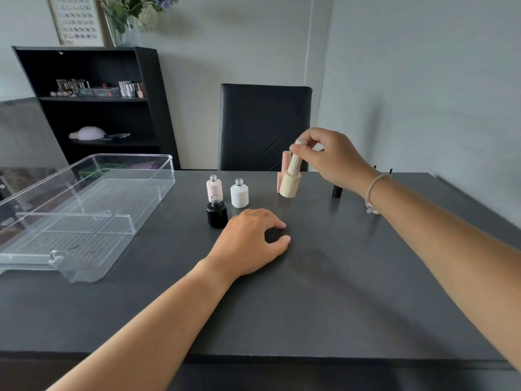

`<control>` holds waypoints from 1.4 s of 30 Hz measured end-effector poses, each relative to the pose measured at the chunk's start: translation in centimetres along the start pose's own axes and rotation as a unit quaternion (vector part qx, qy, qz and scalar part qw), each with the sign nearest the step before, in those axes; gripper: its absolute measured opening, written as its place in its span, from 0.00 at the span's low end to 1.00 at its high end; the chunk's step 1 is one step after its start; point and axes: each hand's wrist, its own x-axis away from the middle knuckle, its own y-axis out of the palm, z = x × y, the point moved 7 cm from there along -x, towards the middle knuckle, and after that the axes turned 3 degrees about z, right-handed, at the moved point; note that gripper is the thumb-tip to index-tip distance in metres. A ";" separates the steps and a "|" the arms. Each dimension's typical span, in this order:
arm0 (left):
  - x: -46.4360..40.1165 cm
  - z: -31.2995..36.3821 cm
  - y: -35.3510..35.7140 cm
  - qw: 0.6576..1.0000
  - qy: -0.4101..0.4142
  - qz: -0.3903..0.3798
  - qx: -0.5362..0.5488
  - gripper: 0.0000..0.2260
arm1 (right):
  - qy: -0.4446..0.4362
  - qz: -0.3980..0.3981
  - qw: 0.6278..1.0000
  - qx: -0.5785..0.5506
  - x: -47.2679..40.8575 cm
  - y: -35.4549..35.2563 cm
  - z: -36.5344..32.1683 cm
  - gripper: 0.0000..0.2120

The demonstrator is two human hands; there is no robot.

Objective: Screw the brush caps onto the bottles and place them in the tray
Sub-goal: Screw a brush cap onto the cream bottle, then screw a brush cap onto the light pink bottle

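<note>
Head view shows the right hand pinching the top of a cream capped bottle, its grip clenched on the cap; the bottle's long axis leans slightly, top toward the hand, base on or just above the dark surface — which, I cannot tell. A pink cap stands upright just behind it. The left hand rests palm-down on the surface, fingers loosely curled, grasping nothing. Three uncapped bottles stand upright, necks up: pink bottle, white bottle, black bottle. A black cap stands farther right. The clear tray sits left. No readable writing on any bottle.
</note>
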 end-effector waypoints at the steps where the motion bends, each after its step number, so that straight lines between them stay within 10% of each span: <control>1: 0.0 0.0 0.0 1.000 -0.001 0.001 0.001 0.13 | -0.001 -0.010 1.000 0.004 -0.9 0.5 -0.1 0.07; 33: -0.3 -0.2 0.1 1.000 -0.001 -0.006 0.003 0.14 | 0.024 -0.035 0.984 0.174 -4.9 6.8 1.4 0.13; 42: -0.3 -0.4 0.1 1.000 0.001 -0.001 0.002 0.13 | -0.028 0.062 0.992 0.103 0.2 2.5 0.9 0.14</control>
